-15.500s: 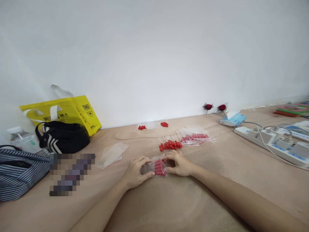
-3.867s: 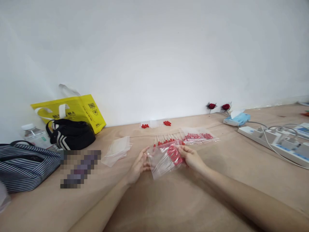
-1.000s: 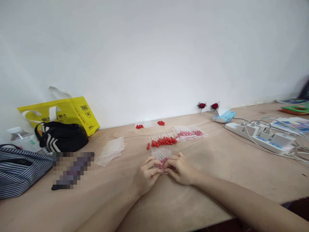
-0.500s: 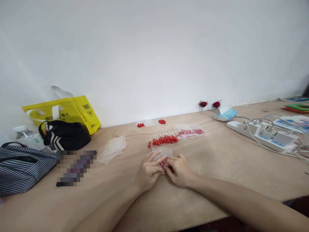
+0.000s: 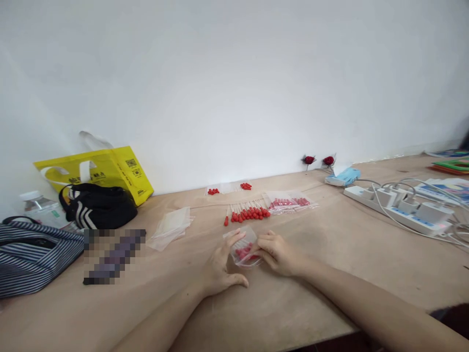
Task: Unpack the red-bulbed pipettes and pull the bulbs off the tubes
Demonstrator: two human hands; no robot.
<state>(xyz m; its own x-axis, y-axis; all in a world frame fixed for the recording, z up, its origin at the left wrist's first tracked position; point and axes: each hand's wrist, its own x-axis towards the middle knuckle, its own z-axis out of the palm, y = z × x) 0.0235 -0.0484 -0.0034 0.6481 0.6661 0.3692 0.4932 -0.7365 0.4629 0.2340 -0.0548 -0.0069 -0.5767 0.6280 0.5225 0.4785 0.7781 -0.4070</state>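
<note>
A small clear zip bag with several red-tipped white sticks inside lies on the table between my hands, its zip edge toward me. My right hand is closed in a pinch on the bag's right edge. On the other side, my left hand is open, the thumb stretched well away from the fingers, with the fingertips touching the bag's upper left part. Just beyond lies a row of loose red-tipped sticks, tips toward me. Filled clear bags are right of that row. Flat clear bags form a pile at left.
By the wall lie two little groups of red pieces on clear plastic. A power strip with cables and a blue tissue pack are at right. Left stand a yellow bag, a black pouch and a striped bag.
Half a second ago both hands pinched the bag's near edge together. Now my left thumb has let go and spread away, and the bag has turned slightly, showing more of its red tips.
</note>
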